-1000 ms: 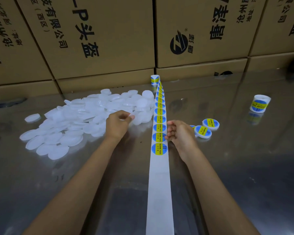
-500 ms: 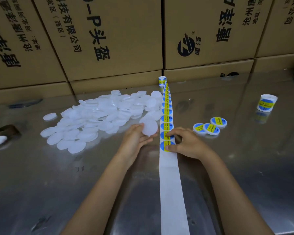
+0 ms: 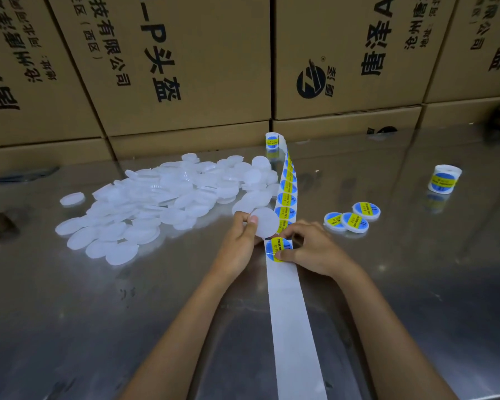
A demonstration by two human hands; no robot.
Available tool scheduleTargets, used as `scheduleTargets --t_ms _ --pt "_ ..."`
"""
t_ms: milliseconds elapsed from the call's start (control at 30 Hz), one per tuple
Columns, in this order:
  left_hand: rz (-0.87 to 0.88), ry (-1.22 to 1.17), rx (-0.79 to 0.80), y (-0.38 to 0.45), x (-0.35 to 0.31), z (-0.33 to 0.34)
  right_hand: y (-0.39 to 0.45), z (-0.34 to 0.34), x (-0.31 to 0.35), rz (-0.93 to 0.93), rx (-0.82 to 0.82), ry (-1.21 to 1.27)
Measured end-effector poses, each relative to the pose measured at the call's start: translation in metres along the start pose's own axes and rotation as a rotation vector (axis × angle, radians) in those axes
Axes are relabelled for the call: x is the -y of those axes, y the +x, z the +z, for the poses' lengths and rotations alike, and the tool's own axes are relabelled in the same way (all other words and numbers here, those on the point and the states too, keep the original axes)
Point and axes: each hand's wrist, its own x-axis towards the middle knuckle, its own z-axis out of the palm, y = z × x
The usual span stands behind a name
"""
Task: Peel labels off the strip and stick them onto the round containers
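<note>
Presently pinched at its near edge by thumb and fingers of right hand [image 3: 309, 249]: round blue-and-yellow printed label [image 3: 277, 249], sitting on the long white backing strip [image 3: 289, 319]; whether already lifted off the backing, cannot tell. Held just above and left of it, touching or nearly so: blank round translucent white plastic container [image 3: 264, 226], gripped at its left rim between thumb and curled fingers of left hand [image 3: 238, 243], flat face toward camera. Strip running from bottom edge up the middle of the shiny steel worktop [image 3: 416, 284], bare near the body, carrying a row of further labels [image 3: 286, 197] beyond the hands, ending at a small label roll [image 3: 272, 140] standing by the boxes. Left of strip: large loose heap of unlabelled white round containers [image 3: 156, 206], overlapping, a few strays at the edge. Right of strip, near right hand: three labelled round containers [image 3: 352, 217] lying flat, clustered and touching. Farther right, well apart: second label roll [image 3: 444, 179] standing alone. Behind everything: wall of stacked brown cardboard boxes [image 3: 185, 67] with black printed characters.
</note>
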Motion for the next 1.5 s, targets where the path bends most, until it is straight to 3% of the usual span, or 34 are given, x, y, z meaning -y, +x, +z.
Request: scheduleTargets --t_ms 100,400,633,867,1000,1167,1500 --pt "-0.055 -0.134 -0.004 -0.001 -0.002 0.001 -0.001 0.002 0.003 -0.015 -0.032 0.073" --pt "-0.082 -0.227 -0.067 0.002 -0.003 0.0 -0.004 0.0 0.015 -0.111 -0.073 0.397" --pt "-0.068 -0.228 -0.103 0.001 -0.005 -0.001 -0.004 -0.007 0.018 0.002 -0.041 0.803" --pt "-0.097 -0.461 -0.181 -0.008 -0.01 -0.01 -0.002 -0.011 0.022 0.075 -0.091 1.143" --pt "-0.088 -0.593 -0.127 -0.016 -0.015 -0.014 -0.003 -0.012 0.029 0.071 -0.156 1.1" --pt "-0.104 -0.71 0.077 -0.024 -0.022 -0.01 -0.006 0.001 0.04 0.01 -0.246 0.879" --pt "-0.142 -0.8 0.143 -0.029 -0.027 -0.006 -0.007 0.012 0.046 -0.069 -0.337 0.74"
